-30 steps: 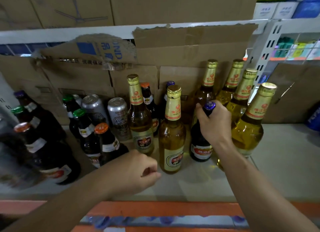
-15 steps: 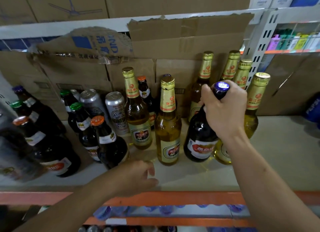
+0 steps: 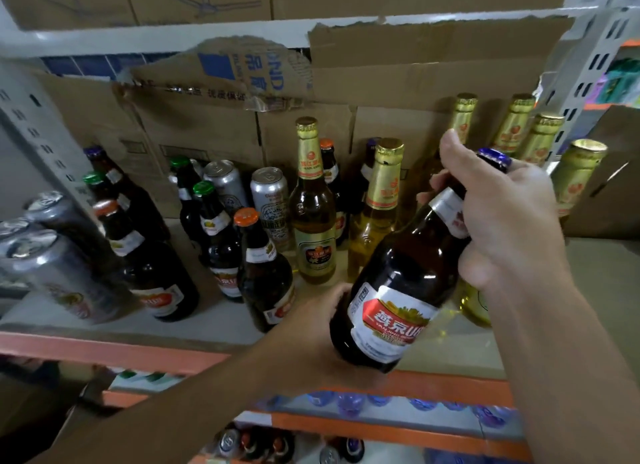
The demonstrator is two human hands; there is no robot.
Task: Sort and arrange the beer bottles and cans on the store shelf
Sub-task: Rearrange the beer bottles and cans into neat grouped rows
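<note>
- The right hand (image 3: 502, 221) reaches in from the near right, fingers wrapped round the neck of a dark bottle (image 3: 401, 283) with a blue cap.
- That bottle is tilted, lifted clear of the shelf (image 3: 214, 328), at near centre.
- The left hand (image 3: 311, 328) comes from the near left, fingers cupped round the bottle's base.
- Gold-foiled bottles (image 3: 313, 214) stand upright behind it.
</note>
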